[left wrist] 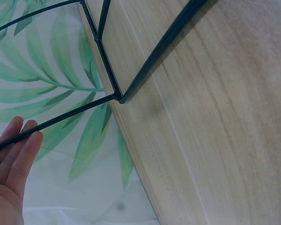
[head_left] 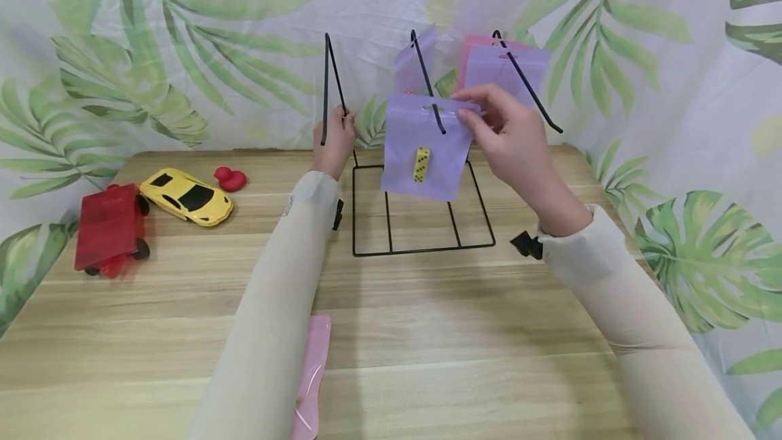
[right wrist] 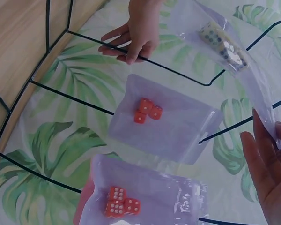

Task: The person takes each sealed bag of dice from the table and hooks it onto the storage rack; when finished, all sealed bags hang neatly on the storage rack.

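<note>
A black wire display rack (head_left: 421,250) with three hooks stands at the table's far edge. My left hand (head_left: 334,144) grips its left upright, with thumb and fingers on either side of the wire in the right wrist view. By its top right corner, my right hand (head_left: 513,134) pinches a purple zip bag (head_left: 397,148) holding yellow dice (head_left: 421,165). The middle hook's tip (head_left: 441,129) pokes through that bag's hang hole. Farther back on the same hook hangs another purple bag (right wrist: 178,126) with red dice (right wrist: 145,107). The right hook carries a purple bag (right wrist: 154,187) in front of a pink one.
To the left on the table are a red toy vehicle (head_left: 110,226), a yellow toy car (head_left: 189,197) and a small red duck (head_left: 231,178). A pink bag (head_left: 313,372) lies partly hidden under my left sleeve. A leaf-print cloth (head_left: 244,53) hangs behind the rack.
</note>
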`<state>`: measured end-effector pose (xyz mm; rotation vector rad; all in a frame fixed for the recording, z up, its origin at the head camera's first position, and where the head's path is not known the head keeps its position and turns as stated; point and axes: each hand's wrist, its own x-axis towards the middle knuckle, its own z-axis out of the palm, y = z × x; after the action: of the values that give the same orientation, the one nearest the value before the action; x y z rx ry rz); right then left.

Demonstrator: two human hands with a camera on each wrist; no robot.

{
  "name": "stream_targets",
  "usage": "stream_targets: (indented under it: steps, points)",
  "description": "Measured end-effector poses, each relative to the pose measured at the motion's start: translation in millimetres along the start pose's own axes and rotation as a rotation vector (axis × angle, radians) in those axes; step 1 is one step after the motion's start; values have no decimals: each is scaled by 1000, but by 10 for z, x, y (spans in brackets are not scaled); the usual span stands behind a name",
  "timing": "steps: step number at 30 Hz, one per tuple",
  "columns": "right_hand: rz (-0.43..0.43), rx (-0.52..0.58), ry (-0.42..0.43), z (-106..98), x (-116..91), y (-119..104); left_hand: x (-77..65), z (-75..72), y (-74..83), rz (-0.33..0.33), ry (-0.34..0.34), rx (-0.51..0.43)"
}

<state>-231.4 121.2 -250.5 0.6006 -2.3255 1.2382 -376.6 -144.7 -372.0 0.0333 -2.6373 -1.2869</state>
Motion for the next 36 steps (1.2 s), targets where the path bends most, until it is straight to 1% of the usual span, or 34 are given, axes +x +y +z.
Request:
stream_targets:
  steps: [3, 6, 8, 12, 16, 19, 25, 30, 36]
  points:
    - [83, -24, -12, 56, 146, 20, -5, -9, -5, -2, -3, 12]
    - [134, -63, -6, 113, 279, 50, -13, -16, -3, 3, -6, 6]
    - [143, -107, 3, 150, 355, 71, -14, -19, -4, 5, -10, -2]
    - [125, -212, 23, 210, 471, 96, -16, -18, 0, 3, -18, -6]
    - [141, -263, 28, 254, 566, 102, -12, -20, 10, 10, -15, 7]
    - [164, -281, 22, 279, 630, 107, -9, -23, 20, 14, -8, 25]
    - [179, -296, 24, 320, 738, 147, -27, -30, 40, 29, -2, 53]
    - [212, -307, 25, 351, 804, 170, -25, -24, 28, 19, -4, 36]
    - [209, -287, 39, 382, 837, 189, -11, -28, 13, 12, -6, 29]
